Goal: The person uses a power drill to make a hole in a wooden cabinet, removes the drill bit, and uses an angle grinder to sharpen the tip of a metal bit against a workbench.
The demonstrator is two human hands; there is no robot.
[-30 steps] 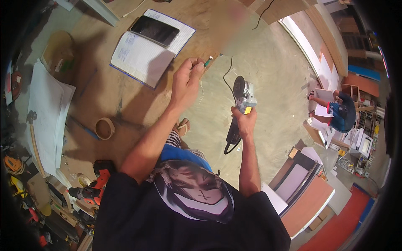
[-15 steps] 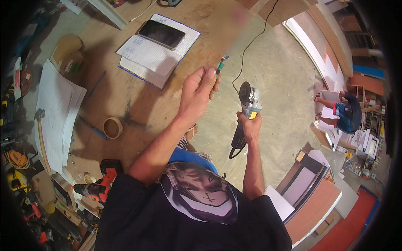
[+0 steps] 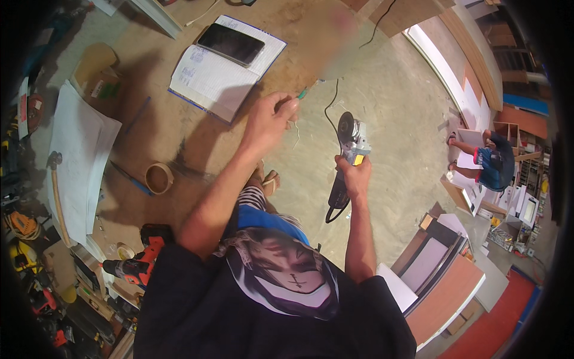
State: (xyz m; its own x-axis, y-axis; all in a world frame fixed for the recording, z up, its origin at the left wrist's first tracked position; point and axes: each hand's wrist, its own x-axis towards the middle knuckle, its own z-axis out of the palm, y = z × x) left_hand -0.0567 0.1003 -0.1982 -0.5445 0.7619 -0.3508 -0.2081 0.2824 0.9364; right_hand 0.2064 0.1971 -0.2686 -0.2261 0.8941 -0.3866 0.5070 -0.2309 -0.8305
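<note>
My right hand point(image 3: 357, 175) is closed round the body of an angle grinder point(image 3: 339, 192). The grinder's dark disc point(image 3: 346, 127) points up and away from me, and its black cord loops at the lower end. My left hand point(image 3: 269, 122) is raised near the table edge, its fingers pinched on a slim green piece point(image 3: 302, 94). Only the green end shows past the fingertips; the rest is hidden. A thin pale strand point(image 3: 297, 134) shows just below those fingers. Beyond my left hand, an open lined notebook point(image 3: 206, 93) lies on the wooden table, with a black phone point(image 3: 230, 45) on it.
On the left stand a roll of tape point(image 3: 149, 179), a blue pen point(image 3: 139, 115), white sheets point(image 3: 78, 161) with a hammer point(image 3: 54, 191) on them, and an orange drill point(image 3: 139, 263). Boards point(image 3: 439, 293) lean at the lower right. Another person point(image 3: 496, 161) bends at the far right.
My left hand has moved left and slightly down toward me, carrying the green piece, whose metal tip no longer shows clearly. My right hand and the grinder have shifted slightly left.
</note>
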